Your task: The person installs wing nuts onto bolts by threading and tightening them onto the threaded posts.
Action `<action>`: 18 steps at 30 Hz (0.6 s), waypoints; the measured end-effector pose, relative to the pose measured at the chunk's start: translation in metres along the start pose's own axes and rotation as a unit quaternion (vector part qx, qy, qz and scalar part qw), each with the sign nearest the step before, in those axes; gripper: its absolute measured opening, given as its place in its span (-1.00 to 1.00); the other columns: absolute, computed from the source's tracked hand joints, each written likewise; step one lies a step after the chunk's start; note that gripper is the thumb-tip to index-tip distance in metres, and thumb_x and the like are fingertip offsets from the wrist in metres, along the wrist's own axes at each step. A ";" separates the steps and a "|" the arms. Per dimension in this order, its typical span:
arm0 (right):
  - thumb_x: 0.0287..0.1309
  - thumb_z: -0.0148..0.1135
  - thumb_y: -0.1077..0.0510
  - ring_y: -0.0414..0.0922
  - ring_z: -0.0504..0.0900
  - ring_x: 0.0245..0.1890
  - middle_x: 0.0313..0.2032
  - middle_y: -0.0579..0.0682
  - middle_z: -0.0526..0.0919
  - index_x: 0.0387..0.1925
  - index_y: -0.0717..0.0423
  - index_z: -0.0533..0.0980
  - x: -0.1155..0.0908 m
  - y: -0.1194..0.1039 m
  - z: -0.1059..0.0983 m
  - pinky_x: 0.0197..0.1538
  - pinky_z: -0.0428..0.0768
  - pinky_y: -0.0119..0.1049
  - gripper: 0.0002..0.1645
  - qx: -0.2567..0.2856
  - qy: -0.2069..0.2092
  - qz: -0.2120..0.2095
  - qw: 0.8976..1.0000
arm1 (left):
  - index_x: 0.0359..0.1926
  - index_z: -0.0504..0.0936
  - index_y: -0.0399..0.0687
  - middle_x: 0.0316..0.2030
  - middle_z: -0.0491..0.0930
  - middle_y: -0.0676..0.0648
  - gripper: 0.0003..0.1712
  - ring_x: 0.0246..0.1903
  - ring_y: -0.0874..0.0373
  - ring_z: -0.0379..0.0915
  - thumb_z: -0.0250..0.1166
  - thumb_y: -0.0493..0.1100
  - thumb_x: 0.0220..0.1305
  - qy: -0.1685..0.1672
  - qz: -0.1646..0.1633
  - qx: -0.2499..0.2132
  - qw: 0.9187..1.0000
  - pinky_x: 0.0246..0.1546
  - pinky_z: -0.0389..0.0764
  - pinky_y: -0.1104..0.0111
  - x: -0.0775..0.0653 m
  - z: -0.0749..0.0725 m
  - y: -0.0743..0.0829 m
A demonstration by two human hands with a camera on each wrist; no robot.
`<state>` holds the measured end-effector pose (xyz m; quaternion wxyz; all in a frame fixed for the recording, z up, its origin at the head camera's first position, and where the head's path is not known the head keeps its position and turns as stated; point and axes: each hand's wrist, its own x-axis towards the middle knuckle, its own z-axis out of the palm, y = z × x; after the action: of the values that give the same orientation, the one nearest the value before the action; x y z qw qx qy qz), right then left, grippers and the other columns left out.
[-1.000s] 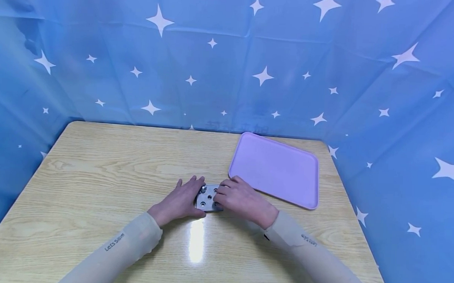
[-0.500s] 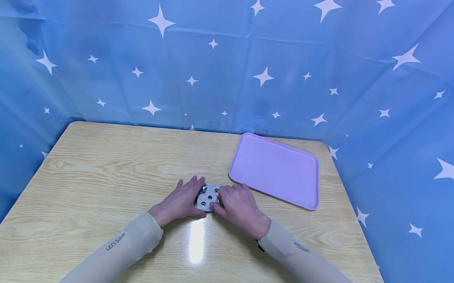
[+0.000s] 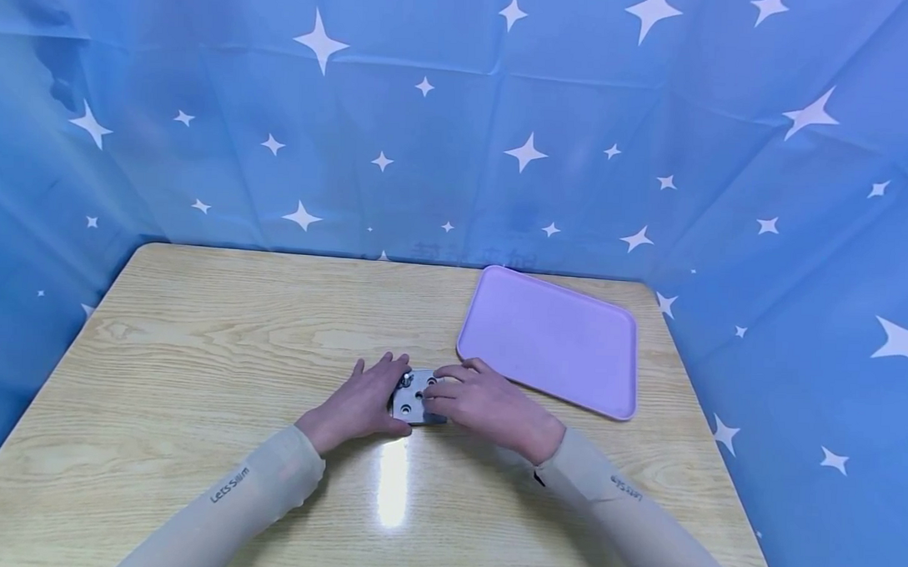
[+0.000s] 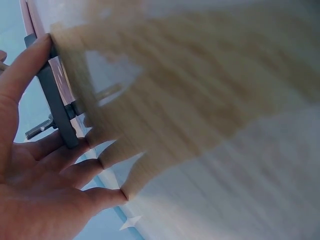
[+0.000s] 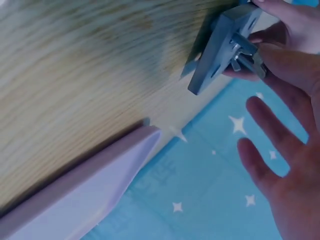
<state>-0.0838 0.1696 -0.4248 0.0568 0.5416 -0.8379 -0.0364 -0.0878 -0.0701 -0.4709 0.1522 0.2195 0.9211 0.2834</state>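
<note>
Lilac rectangular tray (image 3: 549,345), far right of pale wood-grain table (image 3: 235,309)

Lies askew, rim raised, corners rounded, one near the table's back edge. Creased blue cloth backdrop (image 3: 442,187) with white four-pointed stars (image 3: 526,152) behind and along both sides. White oblong glare (image 3: 393,486) on table's near part.

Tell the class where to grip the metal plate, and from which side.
Probably best from the left: grip the metal plate across its left end, thumb at the near edge, fingers at the far edge, like the left hand. It is flat with opposite edges to pinch, and a bolt stands out from its top.
</note>
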 end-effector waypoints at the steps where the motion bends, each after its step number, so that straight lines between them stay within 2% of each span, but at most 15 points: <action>1: 0.26 0.45 0.17 -0.12 0.55 0.26 0.09 -0.27 0.69 0.03 -0.19 0.69 0.001 -0.001 0.001 0.24 0.51 -0.02 -0.67 -0.004 0.008 0.001 1.000 | 0.47 0.33 -0.30 0.49 0.27 -0.35 0.14 0.53 -0.27 0.05 0.68 0.06 -0.02 0.000 0.000 0.000 1.000 0.47 -0.02 -0.31 0.000 0.000 0.000; 6: 0.22 0.46 0.14 -0.11 0.60 0.10 -0.12 -0.24 0.72 -0.18 -0.19 0.68 0.004 -0.005 0.007 0.22 0.48 0.02 -0.83 -0.035 0.047 0.022 0.998 | 0.52 0.25 -0.32 0.46 0.33 -0.31 0.20 0.54 -0.26 0.04 0.67 0.08 -0.01 -0.003 0.001 0.008 1.000 0.47 -0.01 -0.31 -0.001 0.001 -0.001; 10: 0.27 0.43 0.04 -0.12 0.63 -0.11 -0.26 -0.20 0.73 -0.28 -0.11 0.68 0.010 -0.012 0.014 0.07 0.52 -0.07 -0.94 -0.047 0.076 0.074 0.993 | 0.53 0.24 -0.31 0.47 0.32 -0.30 0.21 0.54 -0.25 0.04 0.66 0.09 0.00 -0.002 0.003 0.010 1.000 0.47 -0.01 -0.29 -0.001 0.002 -0.002; 15: 0.19 0.44 0.08 -0.13 0.57 -0.48 -0.50 -0.14 0.68 -0.45 -0.03 0.64 0.016 -0.025 0.022 -0.33 0.48 -0.21 -0.86 -0.009 0.131 0.158 0.979 | 0.50 0.28 -0.32 0.47 0.30 -0.34 0.19 0.53 -0.28 0.06 0.67 0.07 -0.03 0.003 0.007 0.009 1.000 0.46 -0.01 -0.31 -0.002 0.002 -0.002; 18: 0.15 0.47 0.11 -0.15 0.49 -0.60 -0.58 -0.15 0.63 -0.49 -0.01 0.63 0.018 -0.030 0.025 -0.42 0.44 -0.23 -0.83 0.018 0.149 0.192 0.970 | 0.49 0.30 -0.32 0.47 0.29 -0.36 0.18 0.53 -0.29 0.06 0.68 0.06 -0.04 0.006 0.009 0.009 1.000 0.46 0.00 -0.32 -0.002 0.002 -0.003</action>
<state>-0.0671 0.1412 -0.4520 0.1772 0.3704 -0.9090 0.0714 -0.0863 -0.0719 -0.4740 0.1423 0.2274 0.9225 0.2776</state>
